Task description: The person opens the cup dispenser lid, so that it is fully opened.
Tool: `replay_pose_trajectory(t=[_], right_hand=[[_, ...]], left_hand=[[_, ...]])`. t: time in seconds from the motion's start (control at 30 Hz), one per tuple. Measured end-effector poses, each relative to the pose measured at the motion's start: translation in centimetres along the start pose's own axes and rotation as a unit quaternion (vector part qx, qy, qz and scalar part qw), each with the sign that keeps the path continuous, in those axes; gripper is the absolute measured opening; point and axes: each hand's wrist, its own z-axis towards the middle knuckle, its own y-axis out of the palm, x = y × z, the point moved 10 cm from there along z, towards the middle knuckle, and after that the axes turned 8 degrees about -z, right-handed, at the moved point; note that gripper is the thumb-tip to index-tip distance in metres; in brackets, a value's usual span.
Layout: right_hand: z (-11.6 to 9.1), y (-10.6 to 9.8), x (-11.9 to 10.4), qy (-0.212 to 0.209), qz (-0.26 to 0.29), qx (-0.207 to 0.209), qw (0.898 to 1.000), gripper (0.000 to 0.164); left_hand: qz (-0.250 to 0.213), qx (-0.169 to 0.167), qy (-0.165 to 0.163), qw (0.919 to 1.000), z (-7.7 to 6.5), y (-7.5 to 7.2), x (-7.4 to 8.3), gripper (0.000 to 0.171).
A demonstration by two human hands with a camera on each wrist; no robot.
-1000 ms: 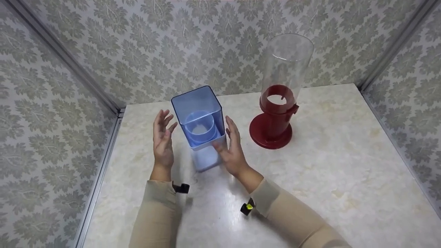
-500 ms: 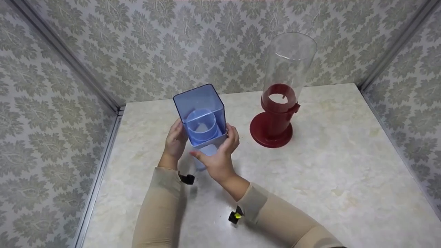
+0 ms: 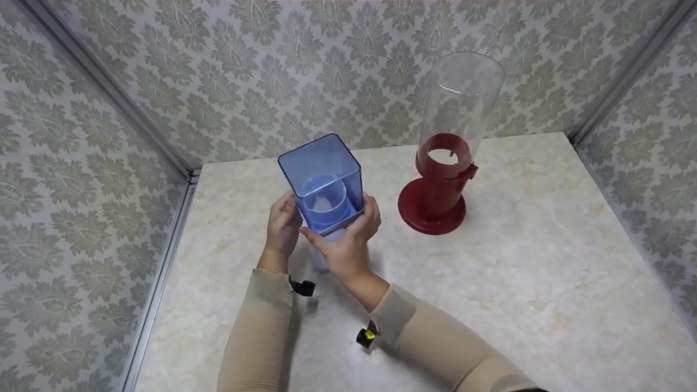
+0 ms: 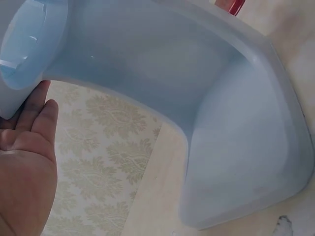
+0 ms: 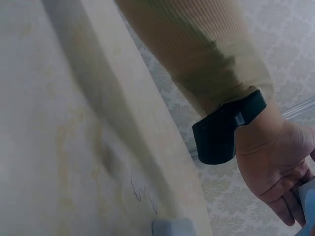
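Observation:
Between my two hands stands a blue dispenser [image 3: 344,185], with a see-through square container on top and a raised round ring [image 3: 326,198] inside it. Its pale curved stand and flat base [image 4: 241,142] show in the left wrist view. My left hand [image 3: 283,227] holds the container's lower left side; in the left wrist view its fingertips [image 4: 45,115] lie against the underside near the round opening. On the right, my right hand [image 3: 351,239] grips the lower edge, thumb across the front and fingers round the side. Much of the stand is hidden behind the right hand.
A red dispenser [image 3: 432,209] with a tall clear cylinder [image 3: 463,103] stands to the right on the marbled table [image 3: 517,261]. Patterned walls [image 3: 245,65] close in the back and both sides.
Both hands have closed in on the blue dispenser: the left moved right onto its side, and the right shifted its thumb across the front. The container's tilt looks much the same.

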Motion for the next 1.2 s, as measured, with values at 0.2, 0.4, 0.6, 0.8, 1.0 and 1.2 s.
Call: replay_pose_trajectory(t=[0.2,0.4,0.6,0.8,1.0,1.2], right_hand=[[0.6,-0.1,0.8,-0.010,-0.011,-0.019,1.000,0.133],[0.8,0.0,1.5,-0.016,-0.014,-0.055,0.998,0.132],[2.3,0.3,3.1,-0.009,0.015,-0.146,0.989,0.131],[4.1,0.7,4.1,0.007,0.072,-0.254,0.964,0.135],[5.0,1.0,5.8,0.030,0.149,-0.337,0.929,0.146],[6.1,0.9,6.5,0.031,0.210,-0.369,0.905,0.154]], left_hand=[[0.003,0.019,0.022,0.9996,-0.6,-0.1,0.3,0.031],[0.016,0.055,0.047,0.9972,-2.1,-0.3,0.5,0.035],[0.096,0.115,0.096,0.9841,-3.7,-0.4,1.0,0.062],[0.160,0.164,0.139,0.9634,-5.1,0.3,1.7,0.073],[0.142,0.166,0.169,0.9611,-6.2,2.3,1.4,0.066],[0.159,0.152,0.193,0.9562,-6.6,3.4,1.4,0.050]])
